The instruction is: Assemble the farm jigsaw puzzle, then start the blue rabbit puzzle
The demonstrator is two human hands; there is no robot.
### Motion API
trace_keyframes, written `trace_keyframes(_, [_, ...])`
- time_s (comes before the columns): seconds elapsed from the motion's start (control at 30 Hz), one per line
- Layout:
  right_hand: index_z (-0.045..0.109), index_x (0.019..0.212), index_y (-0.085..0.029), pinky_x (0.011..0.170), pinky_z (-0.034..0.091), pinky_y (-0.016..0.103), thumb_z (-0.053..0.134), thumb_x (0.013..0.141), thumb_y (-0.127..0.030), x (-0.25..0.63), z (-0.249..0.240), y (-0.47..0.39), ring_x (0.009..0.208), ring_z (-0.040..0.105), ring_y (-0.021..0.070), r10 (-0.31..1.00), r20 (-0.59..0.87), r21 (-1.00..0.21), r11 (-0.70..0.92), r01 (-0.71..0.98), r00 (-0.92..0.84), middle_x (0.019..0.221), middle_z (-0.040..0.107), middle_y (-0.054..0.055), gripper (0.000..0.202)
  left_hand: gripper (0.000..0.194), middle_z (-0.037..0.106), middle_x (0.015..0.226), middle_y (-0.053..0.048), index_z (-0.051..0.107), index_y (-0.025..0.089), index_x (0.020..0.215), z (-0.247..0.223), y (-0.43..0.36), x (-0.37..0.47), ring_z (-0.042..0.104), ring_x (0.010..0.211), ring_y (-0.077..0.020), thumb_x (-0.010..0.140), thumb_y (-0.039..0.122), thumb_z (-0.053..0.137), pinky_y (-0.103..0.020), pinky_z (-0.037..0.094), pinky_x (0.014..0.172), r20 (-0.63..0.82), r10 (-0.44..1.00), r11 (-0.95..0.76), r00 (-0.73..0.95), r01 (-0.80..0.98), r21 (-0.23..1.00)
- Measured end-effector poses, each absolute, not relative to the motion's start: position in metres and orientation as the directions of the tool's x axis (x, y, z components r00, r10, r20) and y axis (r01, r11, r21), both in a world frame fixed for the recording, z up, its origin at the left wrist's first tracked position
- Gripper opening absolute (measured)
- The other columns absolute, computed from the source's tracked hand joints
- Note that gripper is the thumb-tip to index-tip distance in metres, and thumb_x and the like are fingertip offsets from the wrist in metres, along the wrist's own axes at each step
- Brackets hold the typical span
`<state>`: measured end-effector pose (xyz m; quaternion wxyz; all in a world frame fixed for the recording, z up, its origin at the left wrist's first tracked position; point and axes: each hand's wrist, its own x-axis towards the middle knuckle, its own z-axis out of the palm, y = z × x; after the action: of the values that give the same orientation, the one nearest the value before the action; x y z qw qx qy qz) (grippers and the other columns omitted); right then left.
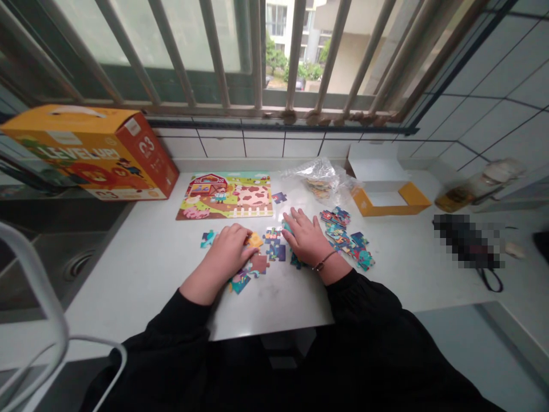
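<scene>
My left hand is curled over the counter, thumb and fingertips closed around the edge of a yellow puzzle piece. Joined pieces lie close by: a brownish-red piece, a dark blue piece and a teal corner piece. Palm down, my right hand rests with fingers spread over teal pieces, which it partly hides. To its right is a heap of loose puzzle pieces. One teal piece sits left of my left hand, and a single blue piece lies farther back.
A farm picture board lies behind my hands. A yellow-orange box stands back left beside the sink. At the back are a clear plastic bag and an open small box. A bottle and a blurred dark item stand right.
</scene>
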<state>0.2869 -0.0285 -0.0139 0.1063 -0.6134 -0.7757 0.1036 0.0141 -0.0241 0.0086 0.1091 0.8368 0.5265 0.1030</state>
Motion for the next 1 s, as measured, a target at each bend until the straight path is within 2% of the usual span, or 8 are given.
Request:
trace_keyframes(0.1, [0.057,0.168,-0.016,0.14,0.03,0.062,0.023,0.121,-0.045,0.304,-0.009,-0.033,0.173,0.036,0.0325,0.971,0.205,-0.358,0.191,0.914,-0.122,0.181,0.047,0.017,0.066,0.014,0.074,0.113,-0.009,0.07,0.021,0.108,0.007,-0.017,0.008,0.068,0.111,-0.0292,0.096,0.025,0.075,-0.042,0.055,0.101,0.124,0.903,-0.423,0.412,0.798,0.43])
trace_keyframes(0.2, [0.062,0.163,-0.01,0.14,0.033,0.056,0.024,0.12,-0.046,0.313,-0.007,-0.049,0.168,0.044,0.0334,0.958,0.282,-0.365,0.162,0.917,-0.057,0.174,0.056,0.021,0.068,0.005,0.074,0.105,-0.008,0.068,0.022,0.095,0.008,-0.019,0.004,0.067,0.105,-0.0292,0.096,0.017,0.066,-0.043,0.053,0.097,0.175,0.915,-0.403,0.363,0.832,0.38])
trace_keyframes(0.27, [0.055,0.169,-0.009,0.141,0.031,0.058,0.031,0.119,-0.05,0.309,-0.009,-0.069,0.171,0.039,0.0361,0.965,0.241,-0.317,0.175,0.932,-0.1,0.178,0.05,0.021,0.069,0.01,0.076,0.108,-0.01,0.071,0.022,0.098,0.009,-0.022,0.004,0.067,0.108,-0.0309,0.095,0.015,0.064,-0.045,0.052,0.098,0.183,0.911,-0.41,0.369,0.855,0.318])
trace_keyframes(0.37, [0.041,0.179,-0.015,0.141,0.027,0.066,0.042,0.117,-0.053,0.294,-0.015,-0.104,0.176,0.028,0.0378,0.965,0.1,-0.226,0.261,0.938,-0.244,0.187,0.035,0.016,0.073,0.019,0.08,0.122,-0.012,0.077,0.022,0.108,0.005,-0.025,0.005,0.068,0.118,-0.0327,0.098,0.015,0.062,-0.048,0.053,0.106,0.172,0.889,-0.456,0.423,0.844,0.281])
trace_keyframes(0.5, [0.035,0.183,-0.02,0.141,0.022,0.07,0.049,0.115,-0.058,0.281,-0.021,-0.141,0.177,0.023,0.0385,0.939,-0.016,-0.204,0.333,0.921,-0.343,0.19,0.027,0.012,0.079,0.032,0.076,0.147,-0.014,0.083,0.024,0.118,-0.004,-0.028,0.007,0.066,0.136,-0.0355,0.102,0.015,0.057,-0.057,0.053,0.119,0.201,0.869,-0.492,0.453,0.837,0.24])
trace_keyframes(0.67, [0.036,0.182,-0.024,0.139,0.027,0.07,0.054,0.113,-0.056,0.286,-0.02,-0.161,0.177,0.024,0.0401,0.971,-0.057,-0.189,0.219,0.957,-0.233,0.191,0.022,0.011,0.078,0.046,0.065,0.167,-0.015,0.076,0.022,0.144,-0.005,-0.039,0.02,0.058,0.155,-0.036,0.106,0.017,0.05,-0.071,0.032,0.137,0.202,0.801,-0.596,0.563,0.783,0.179])
trace_keyframes(0.83, [0.037,0.182,-0.021,0.139,0.023,0.073,0.053,0.113,-0.054,0.286,-0.021,-0.164,0.178,0.021,0.0416,0.993,-0.053,-0.137,0.093,0.986,-0.101,0.19,0.024,0.015,0.078,0.056,0.047,0.182,-0.015,0.053,0.021,0.171,-0.006,-0.045,0.067,0.042,0.17,-0.0328,0.119,0.038,0.045,-0.064,0.028,0.141,0.102,0.672,-0.74,0.734,0.657,0.143])
trace_keyframes(1.0, [0.041,0.18,-0.023,0.136,0.023,0.077,0.053,0.113,-0.059,0.282,-0.02,-0.163,0.178,0.019,0.044,0.997,-0.064,-0.089,0.04,0.995,-0.046,0.191,0.02,0.017,0.077,0.069,0.031,0.189,-0.013,0.046,0.032,0.178,-0.013,-0.037,0.106,0.031,0.174,-0.0433,0.116,0.063,0.049,-0.07,0.029,0.138,-0.008,0.71,-0.698,0.704,0.704,0.131])
